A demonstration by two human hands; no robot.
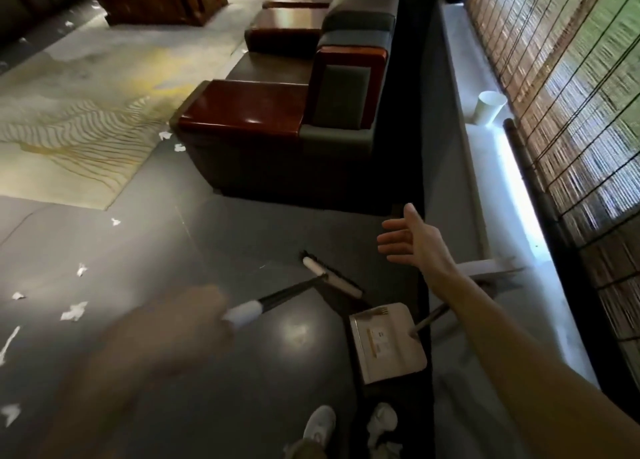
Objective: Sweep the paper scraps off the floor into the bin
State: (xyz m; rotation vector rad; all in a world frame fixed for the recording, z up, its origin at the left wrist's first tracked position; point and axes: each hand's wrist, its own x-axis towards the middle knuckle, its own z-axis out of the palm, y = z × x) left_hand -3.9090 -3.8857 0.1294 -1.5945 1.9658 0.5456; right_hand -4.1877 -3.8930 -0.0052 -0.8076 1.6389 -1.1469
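The paper scraps [73,311] lie scattered over the dark floor [180,244] from 8 to 9 o'clock, with two more at the foot of the sofa [263,136] near 10 o'clock, and none are gathered yet. Near the middle the broom [330,277] has its head down on the floor. Its stick runs back toward 7 o'clock into the left hand [204,320], which grips the pale end, probably so the head can be drawn toward the litter. That hand is smeared by motion, so its fingers are hard to make out. The right hand [408,240], at 4 o'clock, holds nothing, its fingers straight and spread. The dustpan [386,344] rests at 5 o'clock, its handle passing behind the right forearm with the top hidden. The hand seems poised to take it. A white container [488,107] on the window ledge at 2 o'clock may be the bin, but I cannot tell.
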